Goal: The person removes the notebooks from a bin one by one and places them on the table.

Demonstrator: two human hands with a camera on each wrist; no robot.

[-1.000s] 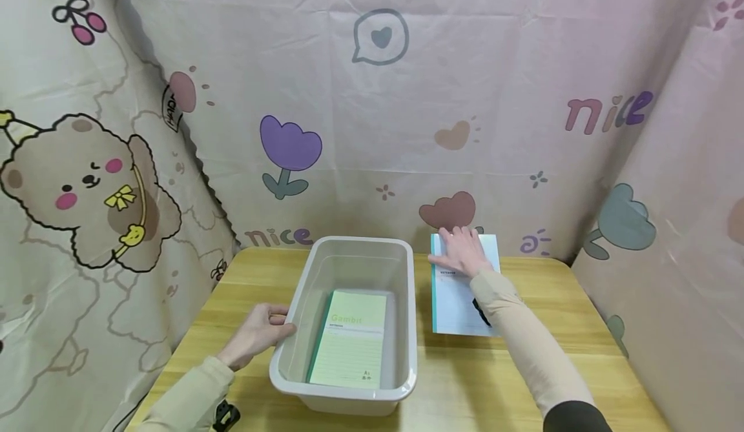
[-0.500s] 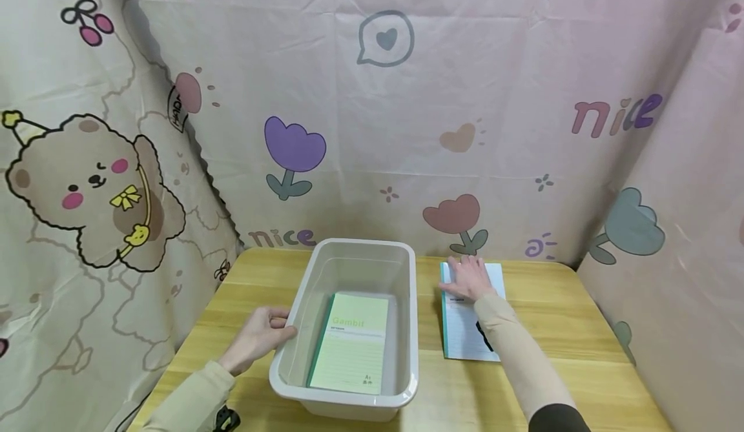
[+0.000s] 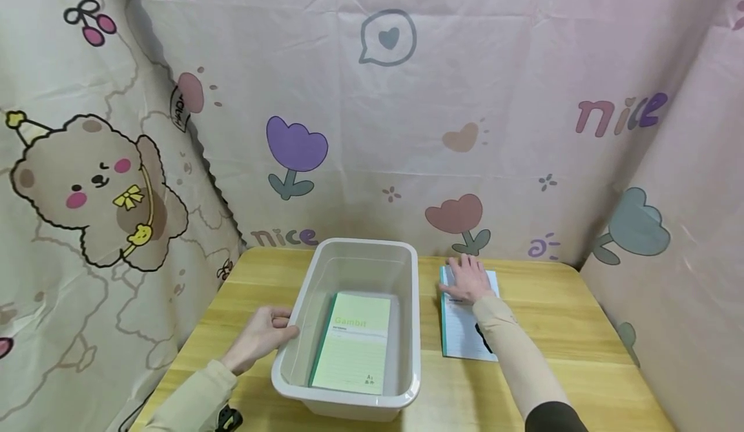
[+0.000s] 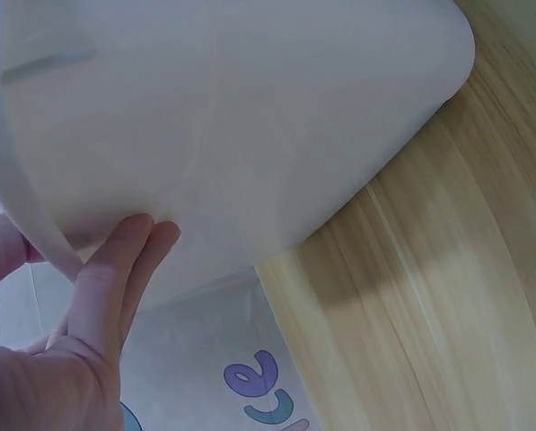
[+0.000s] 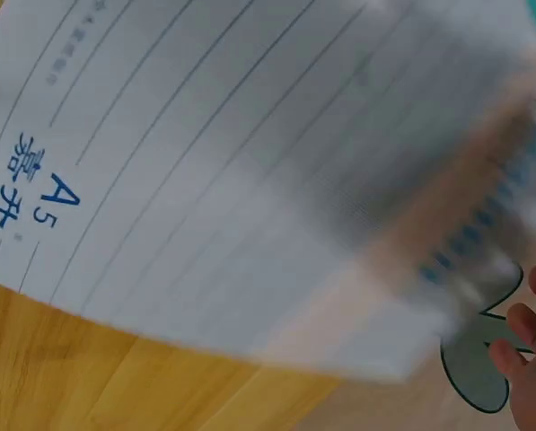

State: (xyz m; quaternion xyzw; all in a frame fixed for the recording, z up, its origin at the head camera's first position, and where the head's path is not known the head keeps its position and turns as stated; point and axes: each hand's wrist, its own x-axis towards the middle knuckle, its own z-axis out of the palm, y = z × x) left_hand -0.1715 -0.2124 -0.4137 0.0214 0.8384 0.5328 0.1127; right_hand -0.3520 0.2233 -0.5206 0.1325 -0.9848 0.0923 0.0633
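Observation:
A pale grey plastic bin [image 3: 414, 329] stands on the table, and my left hand [image 3: 260, 336] pinches its left rim between thumb and fingers. In the left wrist view the fingertips [image 4: 164, 232] lie against the bin's wall [image 4: 276, 117]. Inside the bin, a light green notebook [image 3: 351, 358] marked "Gambit" lies face up. To the right, a light blue notebook [image 3: 456, 332] with a teal spine lies under my right hand [image 3: 469, 282], whose spread fingers rest on its upper part. My sleeve covers some of its right side. Blurred "A5" print shows in the right wrist view.
The wooden table [image 3: 546, 329] holds the bin left of centre. A patterned curtain [image 3: 372, 128] hangs behind it and along both sides. Black straps or devices [image 3: 228, 418] sit at the wrists.
My right hand has brought the blue notebook nearer to me and lower, mostly in the first half second. The left hand and the bin have stayed in place.

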